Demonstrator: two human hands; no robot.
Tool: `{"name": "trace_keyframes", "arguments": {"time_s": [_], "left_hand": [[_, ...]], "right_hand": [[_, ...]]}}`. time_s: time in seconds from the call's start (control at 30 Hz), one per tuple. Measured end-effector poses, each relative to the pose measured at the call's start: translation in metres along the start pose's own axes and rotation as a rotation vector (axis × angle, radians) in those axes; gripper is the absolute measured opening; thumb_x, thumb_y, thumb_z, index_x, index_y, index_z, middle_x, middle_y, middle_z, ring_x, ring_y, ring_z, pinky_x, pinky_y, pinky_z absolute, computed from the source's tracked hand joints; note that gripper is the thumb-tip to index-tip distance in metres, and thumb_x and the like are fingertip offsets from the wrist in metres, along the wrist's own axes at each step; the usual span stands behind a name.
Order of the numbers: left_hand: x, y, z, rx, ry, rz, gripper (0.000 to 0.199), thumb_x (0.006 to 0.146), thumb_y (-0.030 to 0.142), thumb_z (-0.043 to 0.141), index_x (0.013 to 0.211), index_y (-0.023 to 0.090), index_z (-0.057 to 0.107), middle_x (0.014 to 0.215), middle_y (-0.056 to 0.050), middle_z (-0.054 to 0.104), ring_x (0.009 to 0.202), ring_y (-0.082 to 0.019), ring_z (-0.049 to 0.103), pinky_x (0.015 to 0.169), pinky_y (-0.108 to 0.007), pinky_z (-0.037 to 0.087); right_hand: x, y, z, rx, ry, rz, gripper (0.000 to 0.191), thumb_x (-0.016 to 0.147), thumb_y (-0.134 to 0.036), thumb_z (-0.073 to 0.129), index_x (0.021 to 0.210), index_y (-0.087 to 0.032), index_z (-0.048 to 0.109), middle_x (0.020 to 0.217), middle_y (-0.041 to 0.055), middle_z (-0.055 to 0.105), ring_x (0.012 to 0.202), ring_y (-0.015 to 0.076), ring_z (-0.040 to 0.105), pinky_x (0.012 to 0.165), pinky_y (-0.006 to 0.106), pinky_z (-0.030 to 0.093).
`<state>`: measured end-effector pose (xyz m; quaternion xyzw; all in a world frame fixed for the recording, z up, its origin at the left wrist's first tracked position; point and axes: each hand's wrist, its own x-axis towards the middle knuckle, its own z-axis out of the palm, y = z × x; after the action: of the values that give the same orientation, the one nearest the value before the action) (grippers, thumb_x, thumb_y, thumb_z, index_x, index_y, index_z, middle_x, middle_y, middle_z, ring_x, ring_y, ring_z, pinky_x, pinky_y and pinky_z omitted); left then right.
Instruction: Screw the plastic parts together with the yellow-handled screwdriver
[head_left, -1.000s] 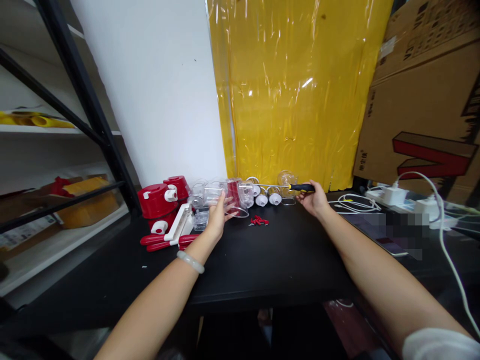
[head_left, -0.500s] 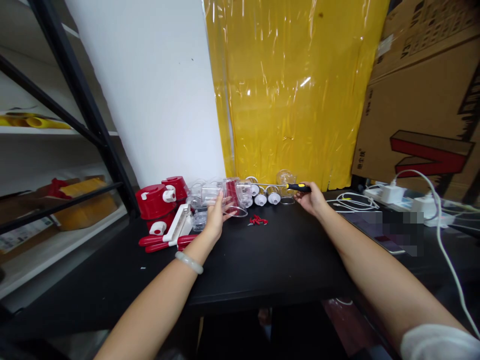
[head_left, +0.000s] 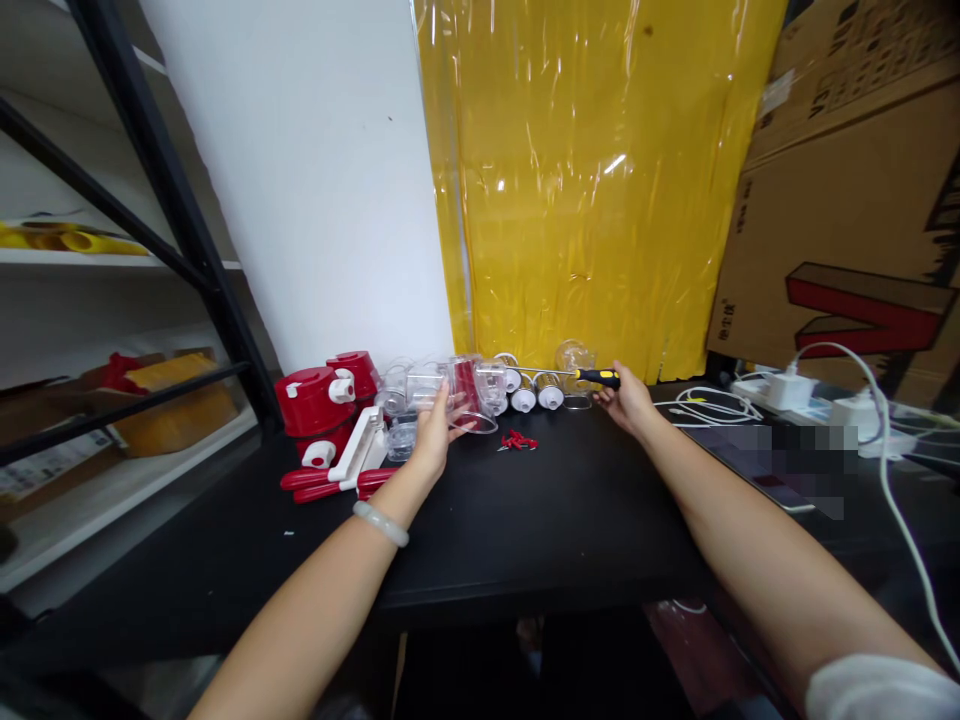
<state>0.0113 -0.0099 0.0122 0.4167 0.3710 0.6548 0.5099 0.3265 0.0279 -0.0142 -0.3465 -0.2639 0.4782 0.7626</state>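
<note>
Near: a small heap of slender red pieces point(head_left: 517, 440), the landmark, on the black tabletop point(head_left: 517, 530). Beyond it, leftward: the left hand point(head_left: 432, 430), fingers grasping a clear, red-banded plastic vessel point(head_left: 466, 380), probably light, stiff, slick and crackable, best held around its barrel; long axis roughly left–right. Beyond the heap, rightward: the right hand point(head_left: 627, 400), fingers gripping a black-and-yellow-handled, metal-shafted screwdriver point(head_left: 598, 378), probably rigid, best held there; shaft pointing left toward the vessel, tip contact indiscernible. Farthest behind the heap: a translucent yellow sheet point(head_left: 585, 220).
</note>
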Motion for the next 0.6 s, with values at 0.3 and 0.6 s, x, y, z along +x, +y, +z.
{"name": "trace_keyframes", "arguments": {"time_s": [0.3,0.6], "left_hand": [[-0.0003,-0.0007,0.0005,0.004,-0.01,-0.008,0.049,0.088,0.054,0.067,0.12,0.017,0.059,0.124,-0.017,0.067,0.103,-0.028,0.072,0.065,-0.033,0.063],[-0.0006,0.0011,0.0006,0.011,0.003,-0.009,0.045,0.092,0.051,0.063,0.119,0.015,0.058,0.126,-0.018,0.066,0.102,-0.027,0.071,0.064,-0.032,0.063]], "right_hand": [[0.0052,-0.0042,-0.0052,0.101,-0.033,0.006,0.021,0.092,-0.037,0.052,0.077,-0.023,0.053,0.057,-0.0029,0.056,0.047,0.0115,0.052,0.048,0.024,0.05],[0.0046,0.0025,-0.0031,-0.044,-0.014,-0.079,0.027,0.092,-0.041,0.062,0.075,-0.024,0.048,0.039,-0.0108,0.031,0.034,0.009,0.033,0.043,0.021,0.044]]}}
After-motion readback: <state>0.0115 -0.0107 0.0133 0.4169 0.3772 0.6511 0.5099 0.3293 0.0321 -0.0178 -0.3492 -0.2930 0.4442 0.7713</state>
